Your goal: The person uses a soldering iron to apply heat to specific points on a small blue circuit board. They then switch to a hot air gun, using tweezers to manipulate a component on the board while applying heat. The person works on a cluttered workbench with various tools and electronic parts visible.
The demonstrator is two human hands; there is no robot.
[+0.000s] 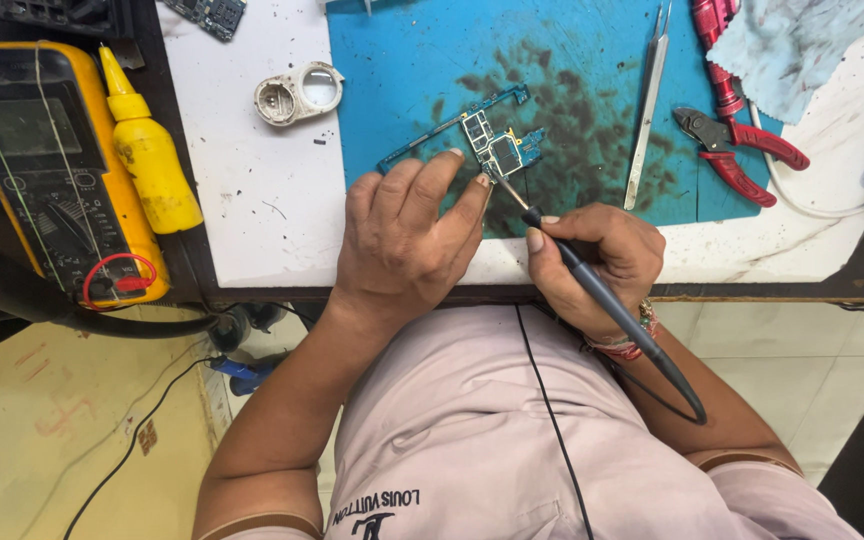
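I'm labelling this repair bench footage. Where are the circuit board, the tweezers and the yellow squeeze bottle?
circuit board point(500, 152): head view, on its metal shields.
tweezers point(648, 110): head view, middle of the shaft.
yellow squeeze bottle point(154, 165): head view, on its body.

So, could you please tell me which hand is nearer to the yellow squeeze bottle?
Left. The left hand is right of the yellow squeeze bottle, pinning the circuit board; the right hand, holding the soldering iron, is farther right.
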